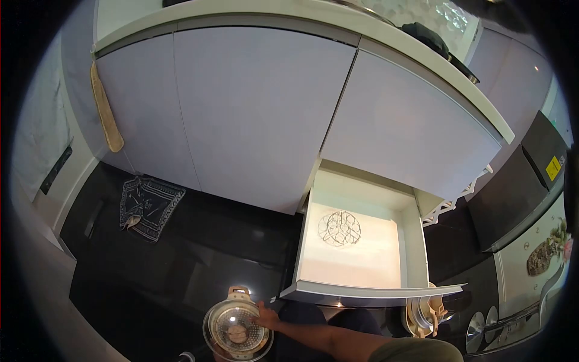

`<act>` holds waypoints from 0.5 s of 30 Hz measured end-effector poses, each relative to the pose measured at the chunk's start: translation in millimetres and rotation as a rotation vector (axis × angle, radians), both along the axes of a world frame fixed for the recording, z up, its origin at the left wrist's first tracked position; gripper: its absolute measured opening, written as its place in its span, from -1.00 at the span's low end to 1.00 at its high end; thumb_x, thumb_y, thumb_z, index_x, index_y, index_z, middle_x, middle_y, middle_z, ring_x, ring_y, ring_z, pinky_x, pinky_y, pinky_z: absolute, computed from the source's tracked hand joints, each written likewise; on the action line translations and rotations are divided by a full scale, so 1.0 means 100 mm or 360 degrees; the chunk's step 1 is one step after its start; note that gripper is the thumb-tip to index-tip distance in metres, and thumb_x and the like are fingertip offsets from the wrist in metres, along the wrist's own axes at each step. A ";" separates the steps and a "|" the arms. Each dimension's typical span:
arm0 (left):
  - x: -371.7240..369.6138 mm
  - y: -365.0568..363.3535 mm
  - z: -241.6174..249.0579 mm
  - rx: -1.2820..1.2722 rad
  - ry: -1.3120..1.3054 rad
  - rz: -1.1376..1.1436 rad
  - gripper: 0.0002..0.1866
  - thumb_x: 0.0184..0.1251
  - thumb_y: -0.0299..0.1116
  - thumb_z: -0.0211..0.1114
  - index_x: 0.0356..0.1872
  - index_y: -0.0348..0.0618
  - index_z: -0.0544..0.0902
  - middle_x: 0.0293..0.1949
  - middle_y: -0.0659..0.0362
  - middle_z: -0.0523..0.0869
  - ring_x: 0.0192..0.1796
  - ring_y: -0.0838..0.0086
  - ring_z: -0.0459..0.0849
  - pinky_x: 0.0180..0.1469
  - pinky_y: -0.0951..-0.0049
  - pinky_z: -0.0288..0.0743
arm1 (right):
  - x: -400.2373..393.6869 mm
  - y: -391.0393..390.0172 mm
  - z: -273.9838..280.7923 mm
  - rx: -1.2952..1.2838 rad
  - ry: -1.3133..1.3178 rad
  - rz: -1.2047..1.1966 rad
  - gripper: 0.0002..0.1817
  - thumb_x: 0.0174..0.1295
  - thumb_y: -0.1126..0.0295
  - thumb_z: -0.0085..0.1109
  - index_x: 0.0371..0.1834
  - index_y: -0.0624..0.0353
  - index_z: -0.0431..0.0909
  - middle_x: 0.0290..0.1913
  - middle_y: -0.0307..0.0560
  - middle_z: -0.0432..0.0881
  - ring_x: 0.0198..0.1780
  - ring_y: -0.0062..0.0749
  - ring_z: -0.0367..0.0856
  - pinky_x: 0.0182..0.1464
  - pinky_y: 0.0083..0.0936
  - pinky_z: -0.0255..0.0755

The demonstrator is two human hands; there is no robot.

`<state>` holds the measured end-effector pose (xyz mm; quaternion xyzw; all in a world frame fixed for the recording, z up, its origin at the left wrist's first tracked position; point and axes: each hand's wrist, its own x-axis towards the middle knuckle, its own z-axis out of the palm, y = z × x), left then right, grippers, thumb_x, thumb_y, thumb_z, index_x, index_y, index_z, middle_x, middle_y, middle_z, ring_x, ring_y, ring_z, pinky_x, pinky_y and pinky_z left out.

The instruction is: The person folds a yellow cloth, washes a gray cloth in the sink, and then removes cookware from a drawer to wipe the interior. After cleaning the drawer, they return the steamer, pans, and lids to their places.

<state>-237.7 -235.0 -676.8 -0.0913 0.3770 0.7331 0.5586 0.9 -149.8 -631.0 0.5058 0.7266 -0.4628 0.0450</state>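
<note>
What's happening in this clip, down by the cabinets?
A person stands at a pulled-out white drawer that holds only a round wire trivet. One hand, the only one in view, grips the rim of a glass-lidded pot held low over the dark floor. More cookware sits below the drawer's right corner.

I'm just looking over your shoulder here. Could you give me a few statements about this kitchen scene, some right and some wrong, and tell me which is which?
1. The drawer is pulled open. True.
2. A round wire trivet lies in the drawer. True.
3. The drawer is packed with pans. False: only the trivet shows in it.
4. A hand touches the rim of a glass-lidded pot. True.
5. The pot sits inside the drawer. False: it is outside, low over the dark floor.
</note>
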 end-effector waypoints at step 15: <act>-0.05 0.15 0.37 0.0071 -0.0044 0.0082 -0.46 0.37 -0.09 -0.01 0.22 -0.27 0.27 0.20 0.03 0.39 0.22 0.27 0.38 0.24 0.31 0.31 | 0.71 -0.32 2.07 -0.0178 0.0377 0.1280 -0.46 0.11 0.23 0.18 0.16 0.17 0.34 -0.41 0.09 0.60 -0.43 -0.25 0.56 -0.39 -0.30 0.43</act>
